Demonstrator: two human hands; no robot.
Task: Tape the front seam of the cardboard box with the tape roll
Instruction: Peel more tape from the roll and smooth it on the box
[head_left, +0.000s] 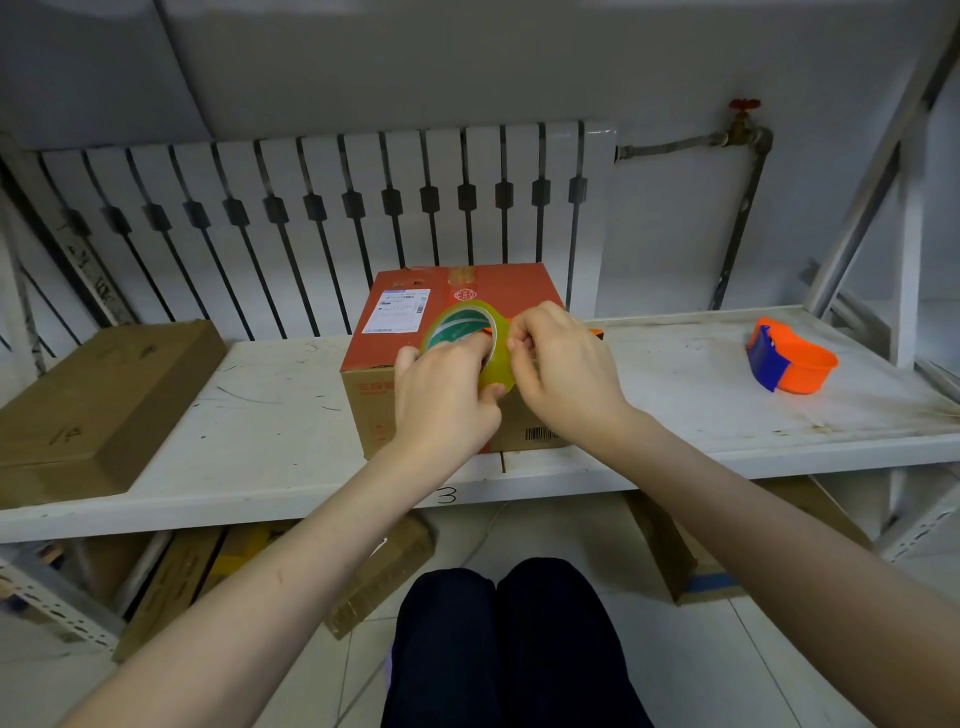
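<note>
Head view: box (415, 332), red top with a white label, sits on the white shelf (675, 395) near its front edge, about mid-frame. Tape roll (488, 348), yellowish clear, is held up edge-on over the box's front top edge, between both hands. Left hand (441, 400) grasps the roll from the left side, fingers curled round its rim and into the core, thumb low on the roll. Right hand (563, 364) is pinched closed at the roll's right edge, fingertips (517, 340) together on the tape surface; whether a loose tape end is caught between them cannot be told. Strip of old tape shows on the box top at the far edge. Barcode on the box front, below the right wrist. Flat brown carton (98, 405) lies on the shelf at left, well apart from the box. Orange and blue dispenser (789, 361) lies on the shelf at far right, untouched. Radiator (322, 208) behind the shelf. More cartons under the shelf. Dark-trousered knees (509, 639) at bottom centre.
</note>
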